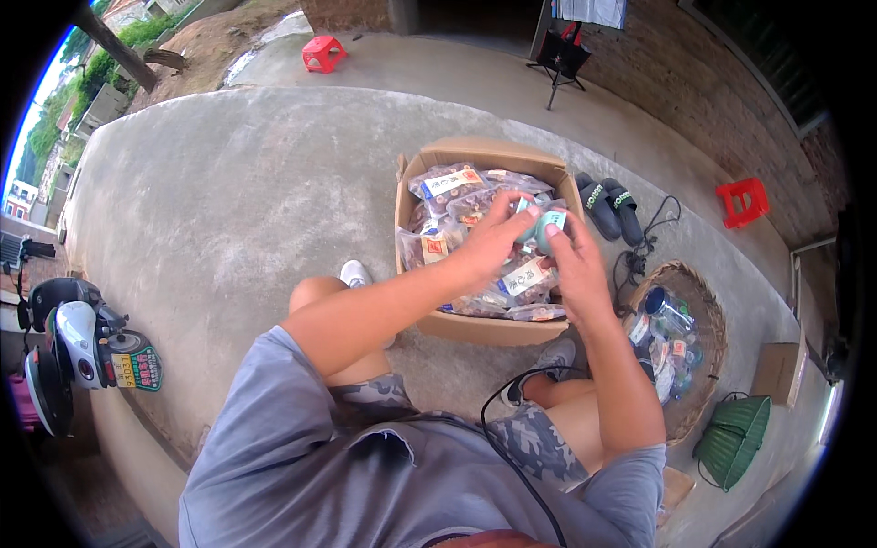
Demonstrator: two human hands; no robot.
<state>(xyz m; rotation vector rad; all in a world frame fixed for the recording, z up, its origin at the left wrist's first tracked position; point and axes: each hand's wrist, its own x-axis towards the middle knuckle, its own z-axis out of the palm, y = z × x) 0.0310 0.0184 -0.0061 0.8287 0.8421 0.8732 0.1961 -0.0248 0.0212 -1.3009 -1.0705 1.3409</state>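
My left hand point(493, 239) and my right hand point(577, 265) are close together above an open cardboard box point(489, 331). Between their fingers is a pale green, rounded object point(550, 225) with a whitish patch. It looks like two parts side by side, one at each hand; its exact kind I cannot make out. Both hands are closed, thumbs pressed on the green parts. Below them, several clear plastic bags point(448, 185) of brown pieces with white and orange labels fill the box.
To the right of the box lie black slippers point(610, 208) and a dark cable point(644, 248). A wicker basket point(711, 379) of clear plastic containers stands nearer, beside a green basket point(736, 440). Red stools point(323, 55) stand farther off; a scooter point(80, 342) is at left.
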